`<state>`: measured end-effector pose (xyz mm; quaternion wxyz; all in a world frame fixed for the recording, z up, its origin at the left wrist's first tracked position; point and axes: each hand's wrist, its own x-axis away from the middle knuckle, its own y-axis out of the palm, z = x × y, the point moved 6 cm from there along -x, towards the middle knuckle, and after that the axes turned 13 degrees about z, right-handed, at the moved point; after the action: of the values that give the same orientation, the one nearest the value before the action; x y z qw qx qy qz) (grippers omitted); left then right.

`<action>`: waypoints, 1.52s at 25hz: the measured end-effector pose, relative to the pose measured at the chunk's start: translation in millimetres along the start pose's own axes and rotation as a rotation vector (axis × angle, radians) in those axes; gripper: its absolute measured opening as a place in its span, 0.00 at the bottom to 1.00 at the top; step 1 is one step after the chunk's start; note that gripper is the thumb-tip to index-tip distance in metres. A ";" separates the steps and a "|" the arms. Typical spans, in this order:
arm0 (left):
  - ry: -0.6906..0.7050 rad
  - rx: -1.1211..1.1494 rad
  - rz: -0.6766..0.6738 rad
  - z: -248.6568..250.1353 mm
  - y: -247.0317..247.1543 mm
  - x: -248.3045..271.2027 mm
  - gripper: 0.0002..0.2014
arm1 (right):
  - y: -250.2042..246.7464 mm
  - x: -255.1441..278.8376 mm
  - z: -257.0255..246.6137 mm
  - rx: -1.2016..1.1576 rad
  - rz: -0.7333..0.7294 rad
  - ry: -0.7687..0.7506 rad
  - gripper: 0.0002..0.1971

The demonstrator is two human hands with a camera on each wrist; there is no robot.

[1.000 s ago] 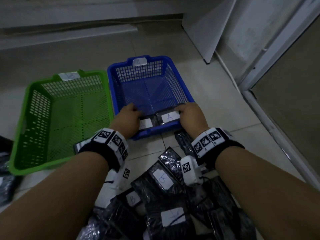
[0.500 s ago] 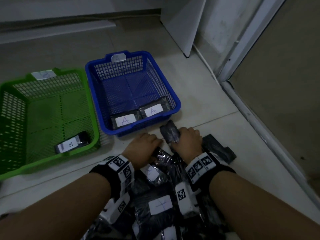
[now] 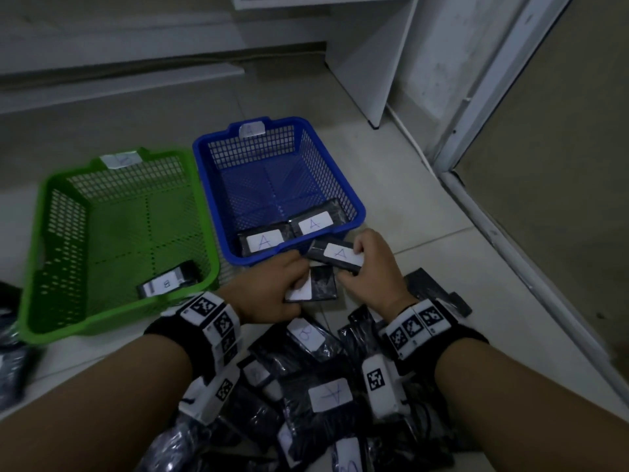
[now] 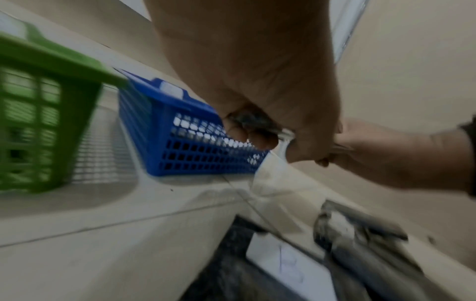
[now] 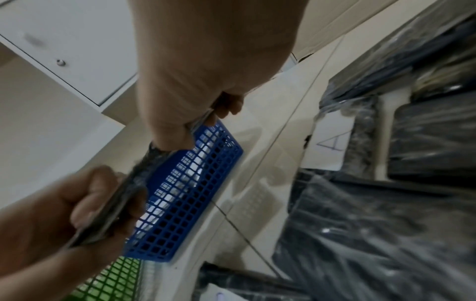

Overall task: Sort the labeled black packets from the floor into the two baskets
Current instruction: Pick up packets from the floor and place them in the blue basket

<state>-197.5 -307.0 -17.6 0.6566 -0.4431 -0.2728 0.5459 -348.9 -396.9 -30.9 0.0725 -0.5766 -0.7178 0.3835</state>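
Observation:
My right hand [image 3: 367,264] grips a black packet labelled A [image 3: 335,255] just in front of the blue basket [image 3: 354,212]. My left hand [image 3: 272,287] holds another black packet [image 3: 316,284] with a white label whose letter is hidden. Two A packets [image 3: 265,240] lie at the blue basket's near end. The green basket [image 3: 37,233] to its left holds one packet labelled B [image 3: 168,282]. A pile of black packets [image 3: 316,386] covers the floor under my wrists. In the wrist views the left hand [image 4: 257,130] and the right hand [image 5: 203,120] both pinch thin packets.
A white cabinet panel [image 3: 374,63] stands behind the blue basket. A door frame [image 3: 483,107] and a raised sill [image 3: 531,267] run along the right. More dark packets [image 3: 10,362] lie at the far left, beside the green basket.
Both hands left the blue basket, dropped to the pile and have each come up holding a packet. Two A packets now lie in the blue basket.

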 end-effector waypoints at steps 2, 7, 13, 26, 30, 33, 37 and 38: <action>-0.036 0.041 0.070 -2.1 -18.9 10.6 0.18 | 3.6 0.2 -12.5 -0.047 -0.043 -0.041 0.17; -0.203 0.062 0.242 -28.0 -51.9 32.0 0.29 | 4.1 -8.8 -32.0 -0.043 -0.043 -0.114 0.20; -0.428 -0.058 0.468 -67.7 -77.3 10.7 0.34 | 30.7 -83.5 -36.1 0.117 -0.035 -0.037 0.26; -0.388 -0.220 0.065 -105.1 -35.2 -49.2 0.38 | 62.0 -116.1 -10.2 0.370 -0.460 -0.132 0.26; -0.339 -0.293 -0.071 -111.0 -13.9 -39.3 0.32 | 68.3 -99.7 -3.3 0.343 -0.389 -0.190 0.19; -0.406 -0.164 -0.033 -108.8 -10.0 -35.2 0.28 | 47.0 -80.3 -11.0 0.106 -0.125 -0.095 0.17; -0.276 -0.268 0.296 -77.3 -21.3 -25.6 0.21 | 3.4 -22.1 -11.2 0.030 0.156 0.052 0.16; -0.165 -0.324 0.423 -58.2 -26.3 -20.0 0.18 | -1.0 -4.6 -2.7 0.048 0.144 0.101 0.14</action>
<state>-141.1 -343.1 -18.7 0.4245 -0.5432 -0.3106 0.6544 -346.8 -399.7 -26.9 0.0947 -0.6433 -0.6606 0.3751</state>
